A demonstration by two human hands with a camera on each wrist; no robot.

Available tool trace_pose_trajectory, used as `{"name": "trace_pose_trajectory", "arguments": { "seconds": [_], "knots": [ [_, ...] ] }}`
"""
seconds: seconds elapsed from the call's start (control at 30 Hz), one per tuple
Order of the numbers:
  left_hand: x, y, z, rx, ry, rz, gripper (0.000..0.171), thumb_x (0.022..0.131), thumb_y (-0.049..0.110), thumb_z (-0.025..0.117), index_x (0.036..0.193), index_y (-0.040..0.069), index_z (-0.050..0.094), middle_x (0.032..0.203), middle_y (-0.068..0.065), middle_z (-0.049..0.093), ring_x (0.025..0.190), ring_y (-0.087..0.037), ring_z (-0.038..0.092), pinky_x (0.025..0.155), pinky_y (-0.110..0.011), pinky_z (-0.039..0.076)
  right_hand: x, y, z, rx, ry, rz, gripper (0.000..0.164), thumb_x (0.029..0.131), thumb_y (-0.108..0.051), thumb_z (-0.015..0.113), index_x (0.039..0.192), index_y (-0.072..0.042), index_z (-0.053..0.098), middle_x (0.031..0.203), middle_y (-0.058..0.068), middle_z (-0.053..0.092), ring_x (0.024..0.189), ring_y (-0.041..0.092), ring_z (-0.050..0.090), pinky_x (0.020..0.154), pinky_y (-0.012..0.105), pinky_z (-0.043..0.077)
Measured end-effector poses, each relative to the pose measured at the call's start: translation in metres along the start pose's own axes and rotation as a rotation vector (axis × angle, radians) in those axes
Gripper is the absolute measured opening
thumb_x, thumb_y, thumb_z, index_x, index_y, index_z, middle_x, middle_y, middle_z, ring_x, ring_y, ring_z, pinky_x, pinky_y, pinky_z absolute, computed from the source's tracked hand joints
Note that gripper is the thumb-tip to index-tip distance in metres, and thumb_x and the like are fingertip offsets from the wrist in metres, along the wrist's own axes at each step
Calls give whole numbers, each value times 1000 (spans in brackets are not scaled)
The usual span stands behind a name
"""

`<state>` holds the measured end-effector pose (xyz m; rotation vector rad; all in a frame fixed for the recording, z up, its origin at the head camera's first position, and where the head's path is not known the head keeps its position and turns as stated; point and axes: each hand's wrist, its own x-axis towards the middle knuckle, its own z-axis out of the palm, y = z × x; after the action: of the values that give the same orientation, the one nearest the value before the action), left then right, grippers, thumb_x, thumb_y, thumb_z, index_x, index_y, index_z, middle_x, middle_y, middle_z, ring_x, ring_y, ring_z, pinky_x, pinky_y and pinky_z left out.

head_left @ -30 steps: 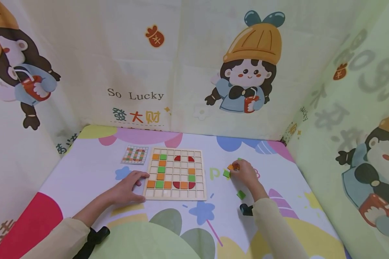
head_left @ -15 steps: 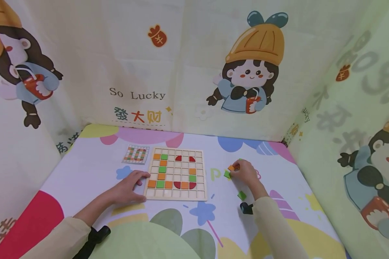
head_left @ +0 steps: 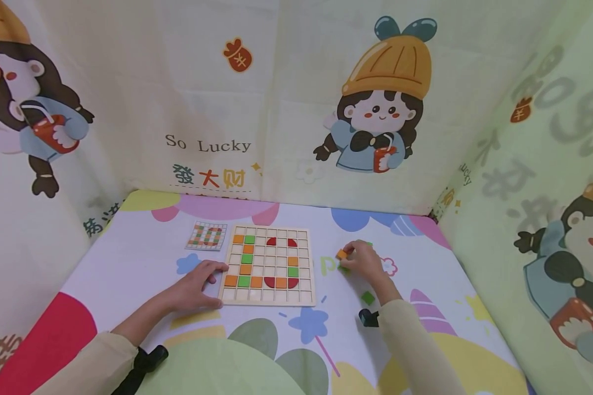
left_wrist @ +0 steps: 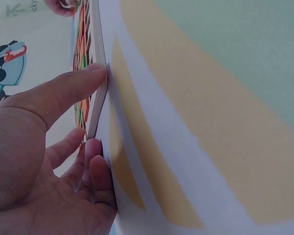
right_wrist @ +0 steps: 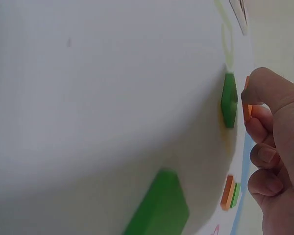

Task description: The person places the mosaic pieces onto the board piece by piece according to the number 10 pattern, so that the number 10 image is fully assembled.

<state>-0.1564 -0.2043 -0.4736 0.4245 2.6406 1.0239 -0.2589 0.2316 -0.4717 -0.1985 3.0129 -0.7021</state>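
A wooden grid board [head_left: 312, 263] lies on the table, partly filled with orange, green and red pieces. At its left edge rests my left hand [head_left: 195, 286], thumb near the front corner and index fingertip farther up; the left wrist view shows the thumb [left_wrist: 73, 90] touching the board's side. To the right of the board, my right hand [head_left: 365, 263] pinches an orange square tile [right_wrist: 247, 100] between thumb and finger. A green tile [right_wrist: 229, 100] lies just by those fingertips. Nearer to me is another green tile [head_left: 368, 298].
A small printed card [head_left: 206, 236] with a coloured grid pattern lies beyond my left hand. One orange tile [right_wrist: 228, 192] and a green tile [right_wrist: 236, 195] sit together past the right hand. Patterned cloth walls [head_left: 286, 109] enclose the table on three sides.
My right hand has shifted a little left toward the board, and the orange tile has moved left with it, now over the green tile. The left hand and board stay in place.
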Motion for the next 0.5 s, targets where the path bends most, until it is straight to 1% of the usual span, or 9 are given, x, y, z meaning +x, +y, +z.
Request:
{"name": "trace_pose_trajectory", "arguments": {
  "seconds": [0.2,0.3,0.5],
  "knots": [
    [-1,1,-1,-2,-1,-2,77,74,30,83,139,15,44,126,-4,44,104,-17,42,83,-30,42,2,-21,9,25,3,-67,26,74,-14,71,98,-5,67,97,7,64,89,21,56,87,39,47],
    [-1,1,-1,-1,-2,5,76,74,29,83,138,14,44,124,-4,44,103,-17,42,82,-29,41,3,-31,14,27,4,-98,25,74,-12,72,97,-6,68,96,6,64,89,21,56,86,38,47],
    [-1,0,0,3,-1,17,75,75,28,82,138,13,44,123,-5,43,102,-17,42,82,-29,41,7,-54,23,51,-50,-97,24,76,-15,74,98,-10,68,97,3,62,89,19,53,85,36,47]
  ]
}}
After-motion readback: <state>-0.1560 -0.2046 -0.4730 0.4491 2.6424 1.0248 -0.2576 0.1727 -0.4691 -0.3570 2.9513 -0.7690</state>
